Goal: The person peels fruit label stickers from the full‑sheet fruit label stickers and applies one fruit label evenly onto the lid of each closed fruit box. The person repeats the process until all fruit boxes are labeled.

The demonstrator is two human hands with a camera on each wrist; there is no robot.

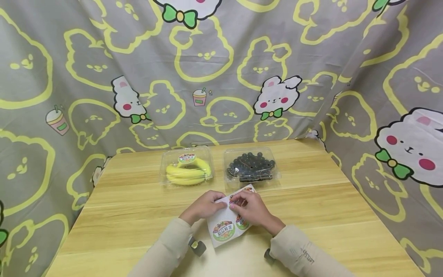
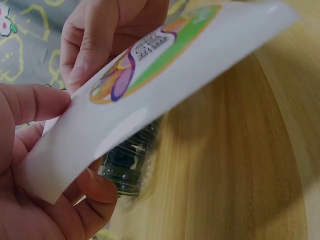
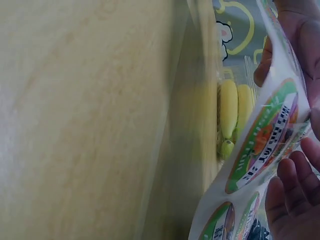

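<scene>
Your left hand [image 1: 207,204] is pinching the sticker sheet [image 1: 230,216], slanting away rightward; your right hand [image 1: 254,209] is working nearer its far end, grip unclear.

White sticker sheet [image 1: 228,215] — stickers [image 1: 223,231] multicoloured (green, orange, purple) — bananas [image 1: 187,177] yellow.

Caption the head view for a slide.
Left hand and right hand hold a sticker sheet above a wooden table, boxed bananas and boxed dark, round fruit beyond.

A white sheet [image 1: 228,215], bent a bit, tilts on the near side of the dark fruit [image 1: 252,165]. Bright, round stickers [image 1: 223,231] are on it.
</scene>
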